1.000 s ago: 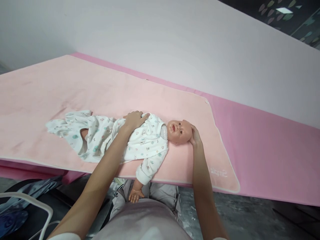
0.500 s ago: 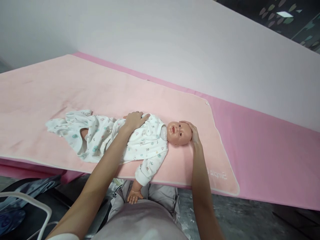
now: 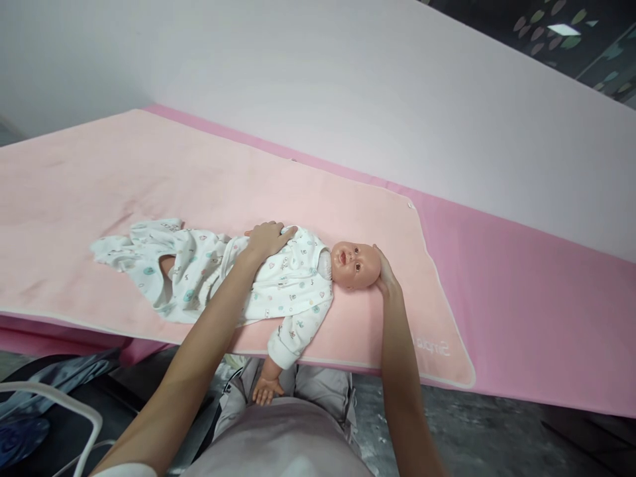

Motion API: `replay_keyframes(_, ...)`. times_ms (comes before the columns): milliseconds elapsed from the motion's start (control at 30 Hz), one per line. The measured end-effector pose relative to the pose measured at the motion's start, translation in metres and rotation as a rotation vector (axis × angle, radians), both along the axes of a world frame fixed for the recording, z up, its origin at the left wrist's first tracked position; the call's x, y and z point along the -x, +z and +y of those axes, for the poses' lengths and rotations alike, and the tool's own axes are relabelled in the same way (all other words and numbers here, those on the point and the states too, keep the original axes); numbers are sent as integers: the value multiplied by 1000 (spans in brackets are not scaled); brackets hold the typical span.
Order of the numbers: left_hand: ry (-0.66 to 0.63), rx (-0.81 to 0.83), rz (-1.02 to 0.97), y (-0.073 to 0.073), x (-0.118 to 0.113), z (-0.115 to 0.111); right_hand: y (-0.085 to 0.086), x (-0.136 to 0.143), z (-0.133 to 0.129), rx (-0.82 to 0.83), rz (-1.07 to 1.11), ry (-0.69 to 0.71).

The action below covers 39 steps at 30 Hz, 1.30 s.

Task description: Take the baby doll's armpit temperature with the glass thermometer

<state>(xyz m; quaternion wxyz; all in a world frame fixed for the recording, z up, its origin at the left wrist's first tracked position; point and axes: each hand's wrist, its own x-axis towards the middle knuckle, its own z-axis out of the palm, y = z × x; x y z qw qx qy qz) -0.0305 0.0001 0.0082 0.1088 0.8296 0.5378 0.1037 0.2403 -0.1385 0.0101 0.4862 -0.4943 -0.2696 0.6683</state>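
A baby doll point(image 3: 355, 265) lies on its back on a peach mat point(image 3: 238, 175), its head to the right. It wears a white printed top point(image 3: 293, 278), and matching printed trousers point(image 3: 189, 285) are bunched over its legs. My left hand point(image 3: 268, 238) rests flat on the doll's belly, fingers extended and thumb apart. Against the crown of the doll's head, my right hand point(image 3: 388, 275) is open and cupped; some of its fingers are hidden behind the head. One doll arm point(image 3: 271, 374) hangs over the mat's near edge.
The mat lies over a pink cover point(image 3: 517, 305) on a table against a pale wall point(image 3: 348, 86). At lower left stands a dark chair with cloth point(image 3: 64, 377) on it, beside a white curved tube point(image 3: 64, 397). My lap is close to the table edge.
My right hand's fingers have slipped from over the top of the doll's head towards its crown and partly behind it. My left hand has stayed in place.
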Motion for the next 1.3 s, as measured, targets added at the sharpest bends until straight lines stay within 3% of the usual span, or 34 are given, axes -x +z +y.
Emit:
replay_keyframes(67, -4, 0, -2, 0, 0, 0, -4, -3, 2, -10, -20, -31)
replay_keyframes(200, -2, 5, 9, 0, 0, 0, -13, -10, 9, -176, -72, -304)
replay_keyframes(267, 1, 5, 9, 0, 0, 0, -14, -11, 11, -261, -82, -368)
replay_keyframes(433, 2, -4, -15, -3, 0, 2, -14, -7, 9, -254, -125, -263)
replay_keyframes(567, -5, -9, -22, -3, 0, 2, -17, -5, 10, -164, -12, -247)
replay_keyframes(700, -1, -7, -18, -2, 0, 1, -19, -5, 12, 9, 121, -57)
replay_keyframes(800, -2, -6, -21, -2, 1, 1, -19, -6, 11, 55, 165, -7)
replay_keyframes(900, 0, -4, -26, -2, 1, 1, -19, -9, 10, -7, 144, -81)
replay_keyframes(1000, 5, -5, -25, -1, 0, 0, -15, -11, 11, -191, 32, -309)
replay_keyframes(1067, 6, 5, -23, 0, 0, -1, -11, -10, 12, -291, -61, -392)
replay_keyframes(1300, -3, -3, -23, -2, 0, 1, -5, -1, 13, -293, -142, -353)
